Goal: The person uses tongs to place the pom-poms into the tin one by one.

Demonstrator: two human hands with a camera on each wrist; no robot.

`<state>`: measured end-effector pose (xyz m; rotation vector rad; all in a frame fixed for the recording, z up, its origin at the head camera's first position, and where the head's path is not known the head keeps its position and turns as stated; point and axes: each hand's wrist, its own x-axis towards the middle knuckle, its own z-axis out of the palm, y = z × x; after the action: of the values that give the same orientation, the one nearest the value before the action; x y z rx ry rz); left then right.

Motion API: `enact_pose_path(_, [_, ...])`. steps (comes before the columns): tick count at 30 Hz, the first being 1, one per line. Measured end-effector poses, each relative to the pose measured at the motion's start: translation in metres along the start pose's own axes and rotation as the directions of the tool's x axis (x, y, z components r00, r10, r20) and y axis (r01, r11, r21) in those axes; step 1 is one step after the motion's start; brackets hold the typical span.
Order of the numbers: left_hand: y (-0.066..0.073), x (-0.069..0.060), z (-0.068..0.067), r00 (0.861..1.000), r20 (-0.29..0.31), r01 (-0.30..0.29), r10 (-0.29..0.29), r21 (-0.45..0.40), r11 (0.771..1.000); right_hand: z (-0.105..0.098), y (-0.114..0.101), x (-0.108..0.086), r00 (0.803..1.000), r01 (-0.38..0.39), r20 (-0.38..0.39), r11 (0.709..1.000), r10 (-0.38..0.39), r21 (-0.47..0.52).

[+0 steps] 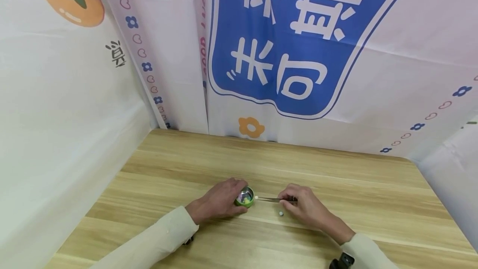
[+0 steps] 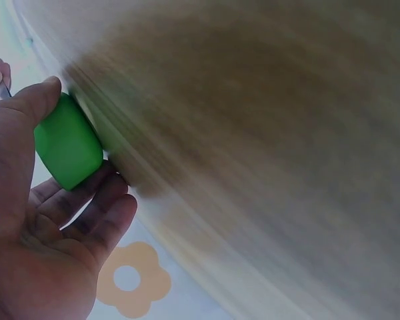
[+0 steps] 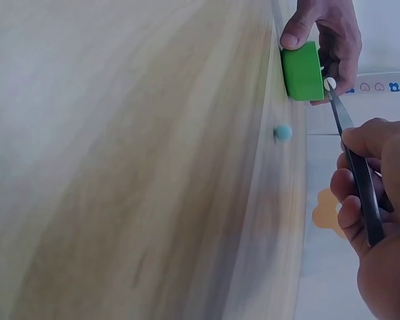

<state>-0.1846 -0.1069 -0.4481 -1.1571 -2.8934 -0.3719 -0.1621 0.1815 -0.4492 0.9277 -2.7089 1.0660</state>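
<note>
A small round green tin (image 1: pixel 249 205) stands on the table with several pastel balls inside. My left hand (image 1: pixel 223 199) grips it from the left, thumb and fingers on either side of its wall; the green side (image 2: pixel 70 147) shows plainly in the left wrist view. In my right hand (image 1: pixel 304 206) are dark metal tweezers (image 3: pixel 361 183), pointing left. A white ball (image 3: pixel 330 83) is pinched at their tips, right by the tin's rim. On the wood, below the tweezers in the head view, lies one pale blue ball (image 1: pixel 281 213).
The wood-grain table (image 1: pixel 209 157) runs back to a printed cloth (image 1: pixel 179 74) hanging behind it. White cloth (image 1: pixel 74 94) also hangs at the left side. A dark wrist device (image 1: pixel 342 260) sits at the right sleeve.
</note>
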Motion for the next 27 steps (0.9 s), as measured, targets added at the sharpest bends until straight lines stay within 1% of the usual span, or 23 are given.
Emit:
enact_pose_path(4, [-0.001, 0.0, 0.001, 1.0, -0.007, -0.012, 0.012, 0.004, 1.0, 0.002, -0.002, 0.003, 1.0, -0.002, 0.008, 1.0, 0.002, 0.001])
enact_pose_path(18, [0.0, 0.0, -0.001, 1.0, -0.015, -0.019, 0.018, -0.009, 1.0, 0.007, -0.006, 0.011, 0.999, -0.025, 0.026, 1.0, 0.025, -0.015])
enact_pose_path(27, [0.0, 0.0, -0.001, 1.0, -0.018, -0.019, 0.019, -0.012, 1.0, 0.01, -0.007, 0.014, 0.999, -0.017, 0.028, 1.0, 0.017, -0.013])
